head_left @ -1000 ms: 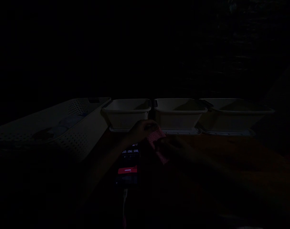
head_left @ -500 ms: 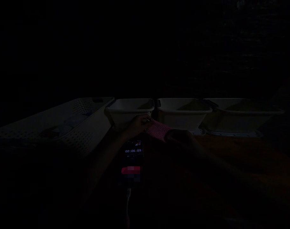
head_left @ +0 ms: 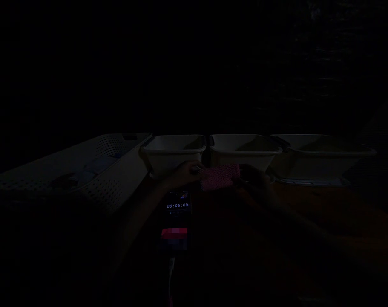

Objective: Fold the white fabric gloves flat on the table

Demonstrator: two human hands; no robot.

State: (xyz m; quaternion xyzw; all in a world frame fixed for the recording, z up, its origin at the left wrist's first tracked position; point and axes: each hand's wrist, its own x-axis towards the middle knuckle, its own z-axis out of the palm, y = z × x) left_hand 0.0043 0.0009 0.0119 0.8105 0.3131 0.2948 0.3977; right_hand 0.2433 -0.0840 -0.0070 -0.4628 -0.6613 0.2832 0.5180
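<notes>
The scene is very dark. A small pink knitted cloth (head_left: 219, 176) is stretched out between my two hands just above the table. My left hand (head_left: 182, 175) pinches its left end and my right hand (head_left: 254, 177) grips its right end. Both hands hover in front of a row of white tubs, close to the left tub (head_left: 173, 150) and the middle tub (head_left: 243, 149). A phone (head_left: 177, 219) with a running timer lies on the table just below my left hand.
A third white tub (head_left: 321, 151) stands at the right of the row. A large perforated white basket (head_left: 94, 170) with dim items inside lies at the left. A cable (head_left: 170, 273) runs from the phone toward me. The brown wooden table (head_left: 324, 213) extends right.
The cloth has gone from bunched and hanging to spread sideways. My right hand moved right and up while my left hand stayed near the phone.
</notes>
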